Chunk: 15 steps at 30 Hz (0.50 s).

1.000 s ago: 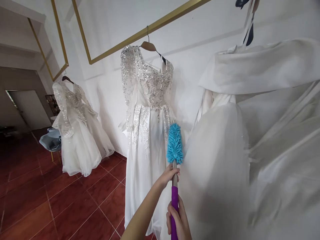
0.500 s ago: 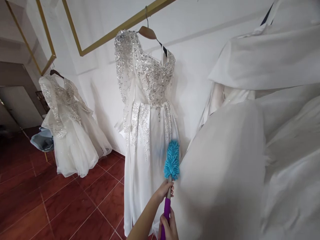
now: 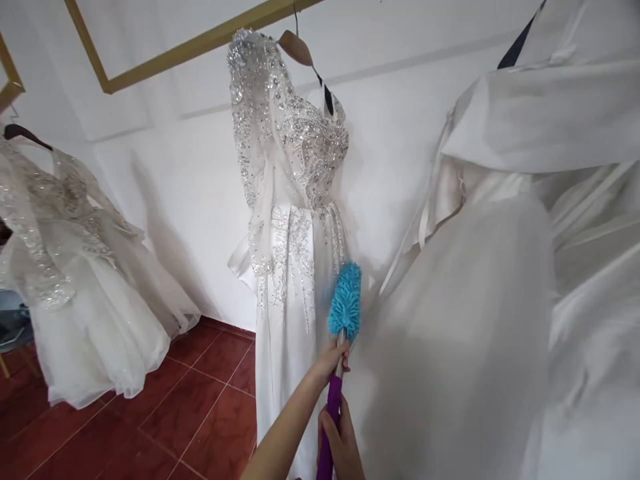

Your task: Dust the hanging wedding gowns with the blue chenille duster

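Note:
Both my hands grip a duster with a purple handle point(image 3: 330, 417) and a fluffy blue head point(image 3: 345, 300). My left hand point(image 3: 331, 359) is wrapped round the shaft just under the head. My right hand point(image 3: 340, 443) is closed on the purple handle lower down. The blue head stands upright between a hanging white beaded gown point(image 3: 295, 200) and the tulle skirt of a large white dress point(image 3: 475, 320) on the right, close against both fabrics.
A gold rail point(image 3: 185, 50) runs along the white wall; the beaded gown hangs from it on a wooden hanger point(image 3: 295, 48). Another sparkly white gown point(image 3: 70, 280) hangs at the left. The floor is red-brown tile point(image 3: 150, 427).
The view has swung right and closer to the wall; the left gown has slid to the frame edge. The duster dipped, then rose slightly. Both hands kept their grip.

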Tool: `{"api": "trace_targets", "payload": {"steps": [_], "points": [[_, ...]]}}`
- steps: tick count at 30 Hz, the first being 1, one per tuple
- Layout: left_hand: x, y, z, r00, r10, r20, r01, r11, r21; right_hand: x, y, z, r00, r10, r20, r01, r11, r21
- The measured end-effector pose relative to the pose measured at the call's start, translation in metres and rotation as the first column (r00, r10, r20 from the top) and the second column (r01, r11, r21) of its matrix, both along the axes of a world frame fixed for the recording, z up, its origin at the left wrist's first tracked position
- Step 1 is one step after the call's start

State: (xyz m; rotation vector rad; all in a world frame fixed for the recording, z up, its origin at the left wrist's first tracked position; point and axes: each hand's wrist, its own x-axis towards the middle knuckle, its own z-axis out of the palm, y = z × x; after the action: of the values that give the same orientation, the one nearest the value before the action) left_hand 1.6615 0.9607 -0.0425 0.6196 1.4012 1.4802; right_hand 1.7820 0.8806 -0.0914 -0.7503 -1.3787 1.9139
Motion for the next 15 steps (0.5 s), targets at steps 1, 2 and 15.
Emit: {"api": "trace_targets", "payload": {"steps": [1, 2, 15], "points": [[-0.006, -0.004, 0.016, 0.999, -0.024, -0.021, 0.025, 0.999, 0.048, -0.007, -0.004, 0.010, 1.000, -0.010, -0.004, 0.010, 1.000, 0.013], [-0.011, -0.009, 0.030, 0.998, -0.046, -0.047, 0.050, 0.995, 0.089, -0.014, -0.009, 0.020, 0.999, -0.039, -0.010, 0.039, 0.999, 0.031], [-0.044, -0.066, -0.073, 0.993, -0.096, 0.070, 0.110, 0.969, -0.223, -0.051, -0.090, -0.018, 0.956, -0.245, 0.161, 0.260, 0.963, -0.078]]}}
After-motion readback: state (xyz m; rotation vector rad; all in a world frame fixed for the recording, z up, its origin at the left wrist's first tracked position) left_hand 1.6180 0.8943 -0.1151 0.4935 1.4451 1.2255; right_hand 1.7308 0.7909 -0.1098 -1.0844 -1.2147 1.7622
